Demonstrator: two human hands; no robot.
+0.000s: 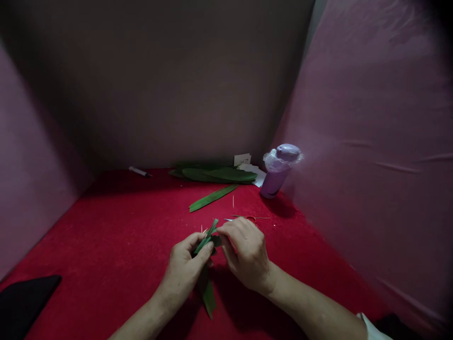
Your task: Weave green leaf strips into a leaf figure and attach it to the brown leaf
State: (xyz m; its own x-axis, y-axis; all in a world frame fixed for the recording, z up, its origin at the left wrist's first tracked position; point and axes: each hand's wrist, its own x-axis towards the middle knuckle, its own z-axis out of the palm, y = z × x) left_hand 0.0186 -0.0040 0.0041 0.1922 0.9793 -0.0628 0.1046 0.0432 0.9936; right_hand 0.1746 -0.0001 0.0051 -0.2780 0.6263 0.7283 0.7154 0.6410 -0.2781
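Note:
Both my hands meet over the middle of the red cloth table (pixel 116 236). My left hand (pixel 186 269) pinches a folded green leaf strip (pixel 208 236), whose long tail hangs down toward me under the hand. My right hand (pixel 246 252) is closed with its fingertips on the upper end of the same leaf strip. A few thin sticks poke up beside the folded leaf.
A loose green leaf (pixel 212 197) lies behind my hands, a pile of leaves (pixel 215 174) at the back. Small red-handled scissors (pixel 247 218) lie by my right hand. A purple cup (pixel 279 170) in plastic stands back right, a marker (pixel 139 172) back left, a black object (pixel 24 302) front left.

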